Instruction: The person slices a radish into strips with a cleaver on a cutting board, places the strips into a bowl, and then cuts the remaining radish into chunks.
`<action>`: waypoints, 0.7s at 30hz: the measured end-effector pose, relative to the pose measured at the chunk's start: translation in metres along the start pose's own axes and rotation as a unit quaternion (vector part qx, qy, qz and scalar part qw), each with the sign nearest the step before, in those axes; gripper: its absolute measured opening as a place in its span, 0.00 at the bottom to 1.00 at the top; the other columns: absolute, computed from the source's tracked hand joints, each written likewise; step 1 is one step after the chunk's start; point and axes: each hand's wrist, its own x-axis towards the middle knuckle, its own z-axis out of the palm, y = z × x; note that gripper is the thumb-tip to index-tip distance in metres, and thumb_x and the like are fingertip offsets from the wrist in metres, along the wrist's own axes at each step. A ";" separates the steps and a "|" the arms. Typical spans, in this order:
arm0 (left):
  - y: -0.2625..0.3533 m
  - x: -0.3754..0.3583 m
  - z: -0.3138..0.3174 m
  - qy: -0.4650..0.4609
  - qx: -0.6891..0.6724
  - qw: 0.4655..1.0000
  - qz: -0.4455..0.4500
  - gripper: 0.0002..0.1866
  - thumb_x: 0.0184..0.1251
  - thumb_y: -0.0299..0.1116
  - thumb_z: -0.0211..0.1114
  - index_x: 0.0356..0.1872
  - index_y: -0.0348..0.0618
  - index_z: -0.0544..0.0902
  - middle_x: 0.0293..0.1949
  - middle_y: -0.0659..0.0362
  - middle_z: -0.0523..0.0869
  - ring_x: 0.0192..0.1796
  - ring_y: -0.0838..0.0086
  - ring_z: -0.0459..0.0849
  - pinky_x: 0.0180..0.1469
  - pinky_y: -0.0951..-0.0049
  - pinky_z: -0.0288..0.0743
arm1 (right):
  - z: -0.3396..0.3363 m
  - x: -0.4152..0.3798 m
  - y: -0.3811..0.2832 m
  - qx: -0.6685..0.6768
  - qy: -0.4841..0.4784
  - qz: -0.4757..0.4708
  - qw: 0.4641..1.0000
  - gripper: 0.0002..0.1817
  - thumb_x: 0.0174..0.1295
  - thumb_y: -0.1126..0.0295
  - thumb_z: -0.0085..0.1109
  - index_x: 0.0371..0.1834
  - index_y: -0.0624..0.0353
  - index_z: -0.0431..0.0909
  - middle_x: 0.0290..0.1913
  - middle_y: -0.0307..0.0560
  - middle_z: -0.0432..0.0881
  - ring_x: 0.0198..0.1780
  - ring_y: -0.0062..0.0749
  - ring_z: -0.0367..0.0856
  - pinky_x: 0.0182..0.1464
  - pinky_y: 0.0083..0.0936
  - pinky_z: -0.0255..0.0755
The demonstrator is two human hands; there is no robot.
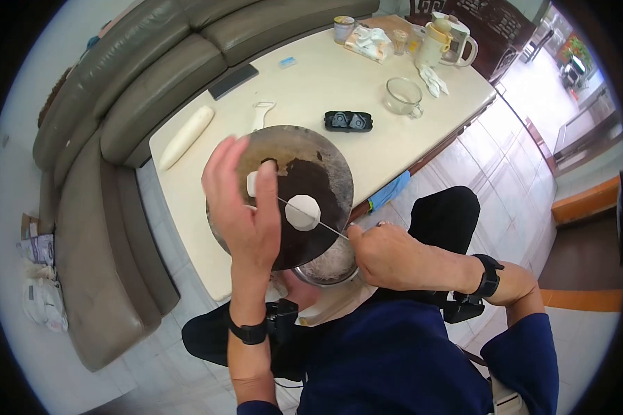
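My right hand [387, 256] is closed round the handle of a knife [332, 228], whose thin blade is seen nearly edge-on and reaches left over the round dark chopping board [332, 166]. A round white piece [302, 216] lies on the board, with the blade passing across it in view. At the board's left side is my left hand [241, 204], its fingers stretched out, slightly blurred, and its thumb apart. Another white piece [252, 184] shows between thumb and fingers; whether they touch it is unclear. A bowl [329, 270] of pale shreds sits under the board's near edge.
On the cream table [304, 72] are a long white radish [187, 137], a peeler [262, 114], a black case [348, 122], a glass cup [403, 97] and a jug [457, 41]. A grey sofa [152, 83] curves along the left and back.
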 end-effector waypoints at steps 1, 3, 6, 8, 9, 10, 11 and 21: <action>0.005 0.009 0.003 -0.082 0.056 0.992 0.074 0.19 0.65 0.32 0.63 0.56 0.39 0.76 0.58 0.47 0.76 0.60 0.55 0.74 0.62 0.61 0.65 | 0.001 0.000 -0.001 0.001 0.005 0.004 1.000 0.14 0.46 0.76 0.59 0.34 0.71 0.70 0.21 0.60 0.80 0.25 0.53 0.83 0.28 0.41 0.76; 0.008 0.015 0.018 -0.215 0.087 0.958 0.172 0.21 0.66 0.38 0.62 0.58 0.43 0.77 0.62 0.45 0.73 0.65 0.49 0.68 0.67 0.56 0.59 | 0.001 -0.002 -0.005 -0.023 0.009 0.002 1.000 0.15 0.45 0.76 0.62 0.35 0.71 0.71 0.22 0.59 0.81 0.27 0.52 0.84 0.29 0.42 0.78; -0.004 -0.003 0.036 -0.328 0.160 0.914 0.176 0.23 0.65 0.44 0.63 0.57 0.44 0.78 0.64 0.46 0.71 0.67 0.48 0.66 0.68 0.51 0.55 | 0.002 -0.001 -0.014 -0.014 -0.050 0.054 0.997 0.20 0.45 0.71 0.64 0.39 0.73 0.72 0.26 0.57 0.84 0.29 0.52 0.86 0.28 0.43 0.79; -0.002 0.001 0.040 -0.344 0.141 0.912 0.171 0.25 0.60 0.48 0.66 0.55 0.43 0.79 0.62 0.47 0.72 0.66 0.48 0.66 0.68 0.47 0.55 | 0.001 0.000 -0.013 0.017 -0.069 0.066 0.995 0.21 0.45 0.72 0.64 0.41 0.74 0.72 0.27 0.60 0.84 0.32 0.53 0.86 0.31 0.43 0.79; -0.003 0.000 0.042 -0.362 0.147 0.907 0.158 0.25 0.60 0.48 0.66 0.54 0.43 0.80 0.62 0.47 0.72 0.66 0.48 0.66 0.68 0.48 0.55 | -0.007 0.001 -0.013 0.039 -0.089 0.069 0.993 0.21 0.45 0.73 0.63 0.42 0.74 0.73 0.28 0.61 0.84 0.34 0.54 0.86 0.33 0.43 0.79; -0.005 0.001 0.044 -0.377 0.157 0.902 0.142 0.25 0.60 0.48 0.66 0.54 0.43 0.80 0.62 0.47 0.73 0.66 0.49 0.67 0.68 0.48 0.55 | -0.004 0.004 -0.010 0.053 -0.083 0.067 0.993 0.22 0.46 0.73 0.62 0.43 0.74 0.70 0.26 0.62 0.82 0.33 0.57 0.85 0.31 0.44 0.78; -0.008 0.002 0.046 -0.380 0.155 0.902 0.133 0.25 0.61 0.49 0.65 0.53 0.42 0.81 0.62 0.47 0.73 0.65 0.49 0.67 0.68 0.49 0.55 | -0.001 0.007 -0.007 0.066 -0.078 0.059 0.993 0.22 0.46 0.74 0.62 0.44 0.74 0.68 0.24 0.63 0.81 0.31 0.59 0.84 0.30 0.46 0.77; -0.010 -0.004 0.043 -0.375 0.153 0.903 0.142 0.25 0.60 0.47 0.66 0.50 0.38 0.80 0.59 0.44 0.75 0.63 0.49 0.70 0.66 0.52 0.59 | 0.022 0.008 -0.006 0.041 0.002 0.047 0.998 0.22 0.46 0.73 0.63 0.43 0.74 0.71 0.27 0.63 0.83 0.33 0.55 0.86 0.33 0.44 0.79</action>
